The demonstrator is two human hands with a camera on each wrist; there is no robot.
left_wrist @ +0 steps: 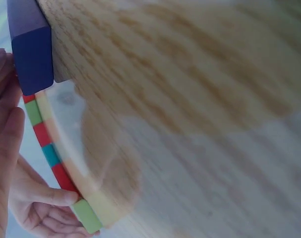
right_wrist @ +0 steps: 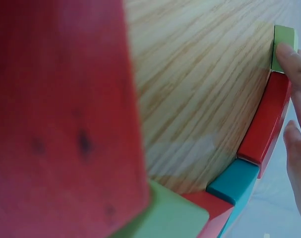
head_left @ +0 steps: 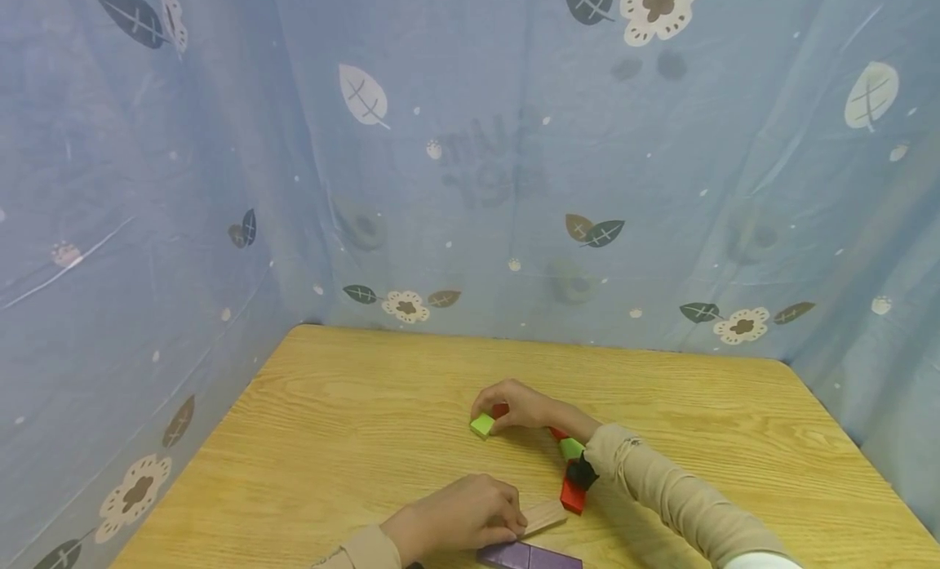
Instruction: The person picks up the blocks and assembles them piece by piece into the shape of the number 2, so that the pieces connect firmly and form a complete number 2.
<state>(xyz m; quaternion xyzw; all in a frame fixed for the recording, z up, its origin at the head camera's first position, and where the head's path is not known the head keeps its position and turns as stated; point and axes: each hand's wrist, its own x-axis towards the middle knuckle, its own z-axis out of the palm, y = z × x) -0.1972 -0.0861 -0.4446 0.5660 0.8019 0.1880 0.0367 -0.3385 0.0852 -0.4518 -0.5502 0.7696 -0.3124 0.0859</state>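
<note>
My right hand [head_left: 517, 406] pinches a light green block [head_left: 482, 424] at the far end of a curved row of blocks. In the right wrist view its fingertips lie on that green block [right_wrist: 285, 42], right against a long red block [right_wrist: 267, 119]. Closer to me, my left hand [head_left: 470, 512] is bent over the left ends of a plain wooden block [head_left: 545, 517] and two purple blocks [head_left: 529, 555]. Its fingers are beside a purple block [left_wrist: 31, 54] in the left wrist view; I cannot tell whether they grip it.
The row curves round through a teal block [right_wrist: 233, 178] and a green block [head_left: 571, 448] to a red block [head_left: 573, 497] near the wooden one. My right forearm crosses over part of it. A blue patterned curtain [head_left: 470, 185] stands behind the wooden table [head_left: 352, 422].
</note>
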